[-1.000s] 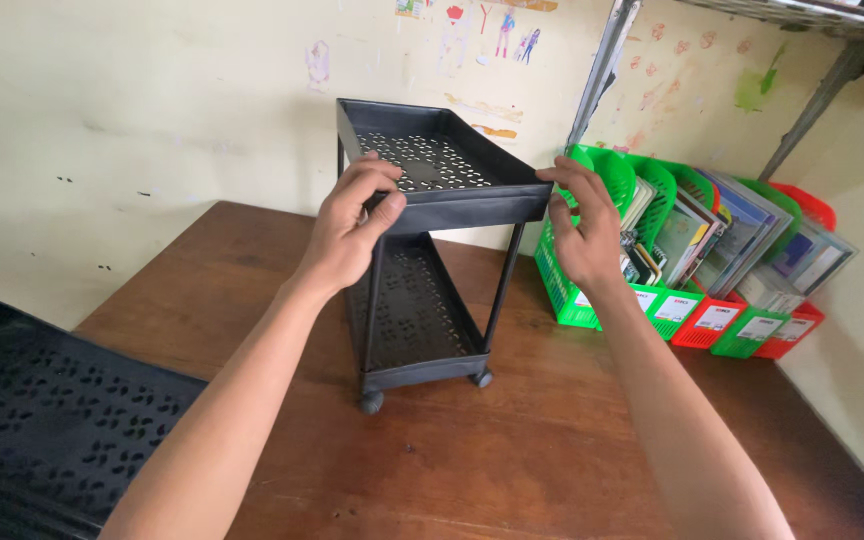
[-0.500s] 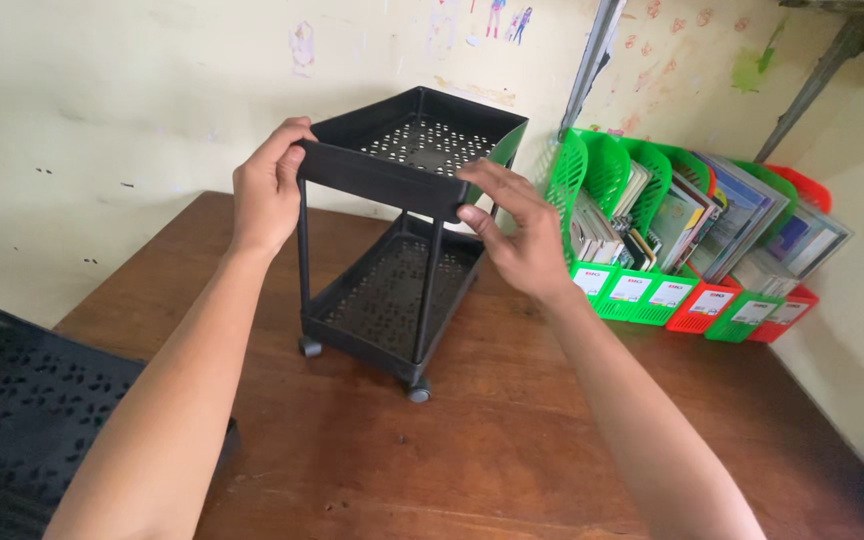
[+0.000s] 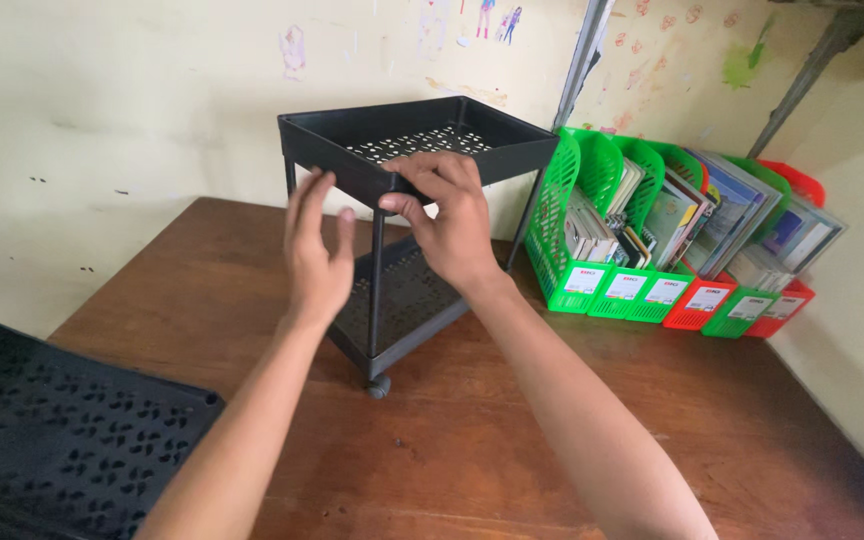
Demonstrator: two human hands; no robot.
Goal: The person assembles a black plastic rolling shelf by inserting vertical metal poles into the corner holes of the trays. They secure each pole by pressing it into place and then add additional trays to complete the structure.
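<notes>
Black plastic makes up the whole of the two-tier rack (image 3: 407, 200), which stands on the brown wooden table (image 3: 512, 440) close to the pale yellow wall (image 3: 102, 110). It has two shallow rectangular trays, one above the other, each with a raised rim and a floor pierced by rows of small holes. Thin black posts join the trays at the corners, and a small round caster (image 3: 379, 386) shows under the near corner, resting on the wood. The rack is turned so that one corner points toward the camera.

The left hand (image 3: 317, 250) is open, fingers spread and raised, its fingertips at or just beside the near rim of the upper tray; whether they press on it cannot be told. The right hand (image 3: 447, 220) curls over the same rim at the near corner, fingers bent over the edge and thumb beneath, gripping the tray.

To the right of the rack, against the wall, stands a row of green and red magazine files (image 3: 672, 250) stuffed with books and papers. At the lower left corner lies another black perforated panel (image 3: 42, 450), apart from the rack. A grey metal shelf bracket (image 3: 802, 75) runs slantwise on the wall above the files.
</notes>
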